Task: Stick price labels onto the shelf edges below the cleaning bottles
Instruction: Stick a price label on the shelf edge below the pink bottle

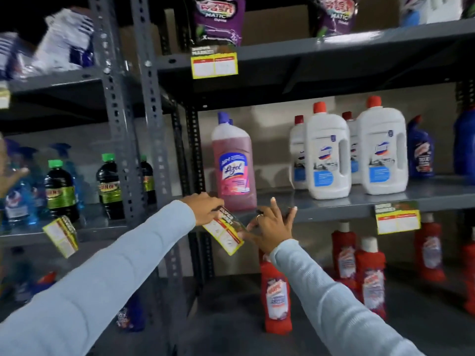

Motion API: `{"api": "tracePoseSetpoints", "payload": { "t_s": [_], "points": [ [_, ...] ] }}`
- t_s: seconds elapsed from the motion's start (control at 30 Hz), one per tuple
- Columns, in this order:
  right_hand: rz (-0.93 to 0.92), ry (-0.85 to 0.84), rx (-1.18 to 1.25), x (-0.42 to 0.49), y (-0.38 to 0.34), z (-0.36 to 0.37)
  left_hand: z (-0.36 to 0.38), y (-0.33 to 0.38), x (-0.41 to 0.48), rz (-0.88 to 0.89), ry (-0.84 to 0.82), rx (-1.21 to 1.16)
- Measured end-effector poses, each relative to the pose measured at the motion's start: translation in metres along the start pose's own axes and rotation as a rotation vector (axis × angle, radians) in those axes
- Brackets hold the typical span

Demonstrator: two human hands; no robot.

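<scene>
A yellow-edged price label hangs tilted at the grey shelf edge, just below a pink cleaner bottle. My left hand pinches the label's top corner. My right hand has its fingers spread, with the thumb and fingertips touching the label's right side and the shelf edge. Two big white bottles with red caps stand further right on the same shelf, with a stuck label on the edge below them.
Another label is stuck under purple pouches on the upper shelf. A tilted label hangs on the left rack below dark green-capped bottles. Red bottles fill the lower shelf. Grey perforated uprights divide the racks.
</scene>
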State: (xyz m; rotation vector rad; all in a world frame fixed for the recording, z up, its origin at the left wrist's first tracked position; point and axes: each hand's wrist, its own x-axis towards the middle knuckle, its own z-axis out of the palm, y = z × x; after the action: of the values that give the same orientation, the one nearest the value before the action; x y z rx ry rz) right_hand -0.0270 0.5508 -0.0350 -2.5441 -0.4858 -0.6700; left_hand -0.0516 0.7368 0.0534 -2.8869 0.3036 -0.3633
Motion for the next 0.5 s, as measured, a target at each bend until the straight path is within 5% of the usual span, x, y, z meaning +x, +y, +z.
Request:
{"api": "tracePoseSetpoints", "payload": {
  "t_s": [0.5],
  "points": [
    [0.176, 0.011, -0.172, 0.005, -0.026, -0.003, 0.005, 0.010, 0.004, 0.152, 0.080, 0.031]
  ]
}}
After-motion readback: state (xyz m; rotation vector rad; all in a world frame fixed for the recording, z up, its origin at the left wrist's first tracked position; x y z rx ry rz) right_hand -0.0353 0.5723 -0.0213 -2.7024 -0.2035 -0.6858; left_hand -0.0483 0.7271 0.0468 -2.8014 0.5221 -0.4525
